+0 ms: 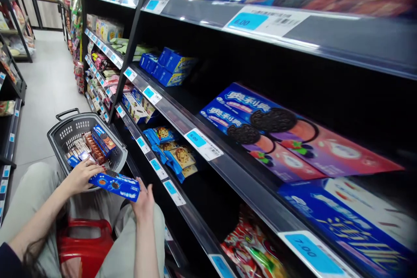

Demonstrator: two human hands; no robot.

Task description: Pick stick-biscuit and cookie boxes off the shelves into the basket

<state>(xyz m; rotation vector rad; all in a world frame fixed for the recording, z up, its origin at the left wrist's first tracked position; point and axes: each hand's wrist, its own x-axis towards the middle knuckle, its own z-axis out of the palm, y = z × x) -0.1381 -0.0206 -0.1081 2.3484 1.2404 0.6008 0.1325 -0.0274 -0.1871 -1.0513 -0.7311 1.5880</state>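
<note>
Between my two hands is a long blue cookie box, held at a slant above my knees. My left hand grips its left end from above, fingers over the top. At the other end, my right hand holds the box with the thumb side against it. Just beyond the box stands a grey shopping basket on the floor, its handle folded to the far side. Inside it lie packaged snacks, among them brown packs and another blue box.
To the right rise black shelves with price tags, holding purple-and-blue cookie boxes, small blue boxes and blue cookie bags. A red plastic stool shows between my knees. The tiled aisle runs ahead, with another shelf at left.
</note>
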